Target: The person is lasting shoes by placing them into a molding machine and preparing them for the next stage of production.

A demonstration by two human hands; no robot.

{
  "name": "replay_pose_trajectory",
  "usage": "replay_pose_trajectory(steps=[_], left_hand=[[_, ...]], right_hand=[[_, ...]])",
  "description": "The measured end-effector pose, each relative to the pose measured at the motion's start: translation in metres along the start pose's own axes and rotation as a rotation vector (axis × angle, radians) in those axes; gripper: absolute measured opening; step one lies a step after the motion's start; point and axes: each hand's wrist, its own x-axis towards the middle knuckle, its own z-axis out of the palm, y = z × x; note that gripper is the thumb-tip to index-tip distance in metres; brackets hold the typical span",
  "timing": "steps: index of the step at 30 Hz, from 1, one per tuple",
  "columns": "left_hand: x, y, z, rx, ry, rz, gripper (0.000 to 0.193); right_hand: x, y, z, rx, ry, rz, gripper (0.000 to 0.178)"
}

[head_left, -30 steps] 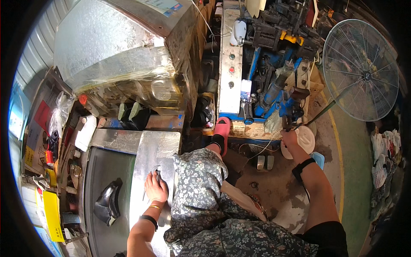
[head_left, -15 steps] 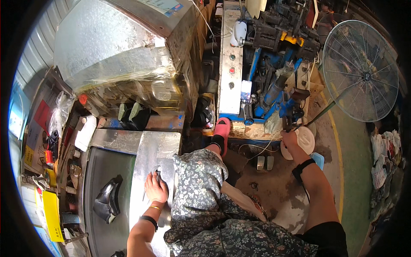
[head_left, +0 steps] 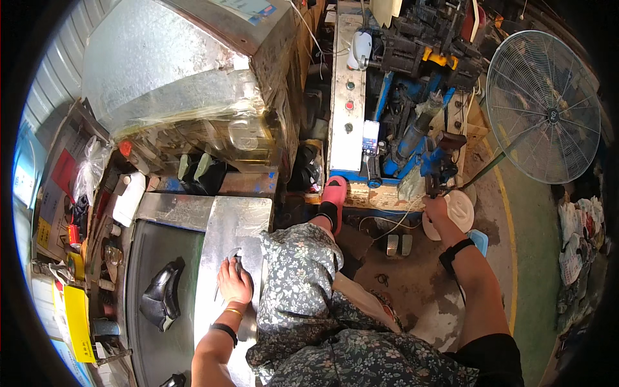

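Observation:
My left hand (head_left: 233, 282) lies on the bare metal plate (head_left: 225, 216) beside my leg, fingers stretched out. Under and beside its fingers shows a dark metal tool (head_left: 237, 253), partly covered, so its kind is unclear. My right hand (head_left: 436, 209) is closed around a dark handle (head_left: 433, 186) at the near right corner of a blue machine (head_left: 403, 151). Left of the plate, a black leather shoe upper (head_left: 160, 297) rests on a dark green conveyor belt (head_left: 193, 242). Part of another black shoe piece (head_left: 174, 380) shows at the lower edge.
My foot in a pink clog (head_left: 334, 197) is against the machine's base. Two metal pedals (head_left: 400, 245) are on the floor. A large fan (head_left: 548, 106) stands at the right. A plastic-wrapped metal housing (head_left: 174, 71) rises beyond the belt; a cluttered shelf (head_left: 97, 258) lines the left.
The black shoe upper has shifted slightly away from me along the belt, and more of the second piece shows at the lower edge. Both my hands stay in place.

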Motion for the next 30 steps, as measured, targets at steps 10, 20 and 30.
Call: replay_pose_trajectory(steps=[10,20,30], left_hand=[[0.0,-0.002,0.001,-0.001,0.014,0.02,0.053],[0.002,-0.001,0.0,0.007,-0.012,0.004,0.053],[0.043,-0.032,-0.036,-0.074,0.244,0.123,0.057]], right_hand=[[0.006,0.006,0.003,0.043,0.013,0.012,0.03],[-0.004,-0.002,0.001,0.052,0.02,0.013,0.034],[-0.007,-0.004,-0.002,0.07,0.011,0.002,0.031]])
